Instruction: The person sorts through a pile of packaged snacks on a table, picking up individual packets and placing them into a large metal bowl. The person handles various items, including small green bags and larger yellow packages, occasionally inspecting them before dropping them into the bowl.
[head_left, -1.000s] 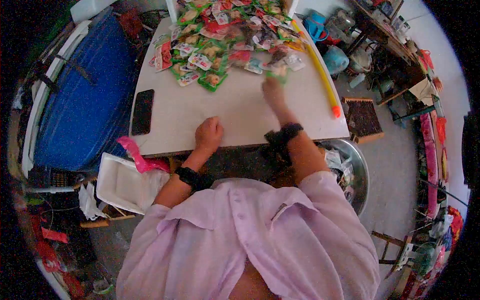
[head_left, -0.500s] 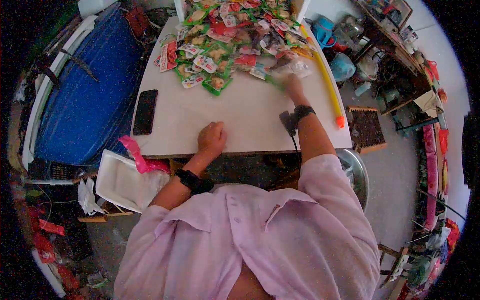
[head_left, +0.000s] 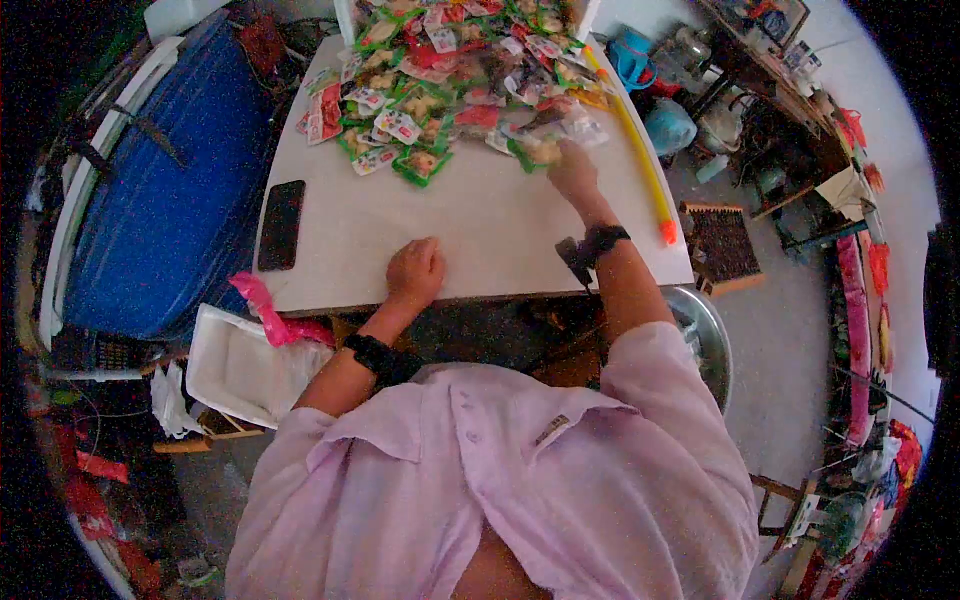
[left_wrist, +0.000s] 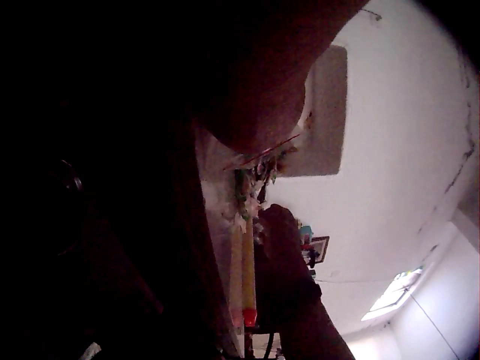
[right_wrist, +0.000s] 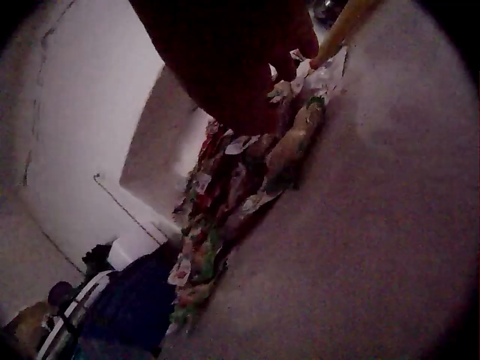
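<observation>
My right hand (head_left: 574, 172) reaches to the near right edge of a pile of small sealed food packets (head_left: 418, 102). Its fingers pinch the right end of a green-edged packet (head_left: 535, 153) with pale contents, low over the table. In the right wrist view the fingertips (right_wrist: 285, 71) are bent down beside that packet (right_wrist: 296, 142), and the thumb is lost in shadow. My left hand (head_left: 416, 270) rests near the table's front edge, fingers loosely curled, holding nothing. The left wrist view shows this hand (left_wrist: 259, 124) only as a dark rounded shape.
A black phone (head_left: 282, 225) lies at the table's left. Along the right edge runs a yellow tube (head_left: 645, 165) with an orange end. A white foam box (head_left: 235, 370) stands below the left front corner, and a metal basin (head_left: 715, 345) below the right.
My right hand went right, then came slightly back left; the green-edged packet, blurred before, now shows clearly at its fingertips, a little further left. My left hand stays in place.
</observation>
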